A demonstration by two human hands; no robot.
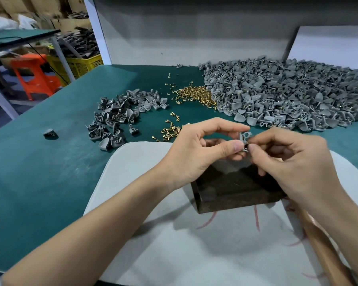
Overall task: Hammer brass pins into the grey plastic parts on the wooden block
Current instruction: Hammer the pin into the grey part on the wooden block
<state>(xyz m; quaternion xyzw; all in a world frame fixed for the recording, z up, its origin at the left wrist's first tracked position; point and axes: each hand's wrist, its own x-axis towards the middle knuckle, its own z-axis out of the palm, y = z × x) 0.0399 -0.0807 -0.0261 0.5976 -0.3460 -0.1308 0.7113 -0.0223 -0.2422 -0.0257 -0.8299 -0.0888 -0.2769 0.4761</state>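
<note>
Both hands are up over the block, and the grip is on one grey plastic part (pixel 245 138); the left hand (pixel 194 155) pinches it between thumb and forefinger, the other fingers curled behind; the right hand (pixel 293 162) meets it from the other side, thumb and forefinger closed tight on the part's lower edge; whether a pin sits between those fingertips, I cannot tell. The part is held in the air, ring end up, clear of the dark wooden block (pixel 234 190), which lies directly below on a white pad (pixel 163 234); a brown handle (pixel 322 244) lies on the pad beneath the right forearm, its head hidden. Further out, on the green table mat (pixel 50 182), loose brass pins (pixel 171 131) lie scattered just beyond the pad; a denser heap of pins (pixel 194 96) sits behind them, touching the big pile of grey parts (pixel 287 96) on the right; a smaller cluster of grey parts (pixel 120 116) lies to the left, and a lone part (pixel 50 133) well apart from it.
</note>
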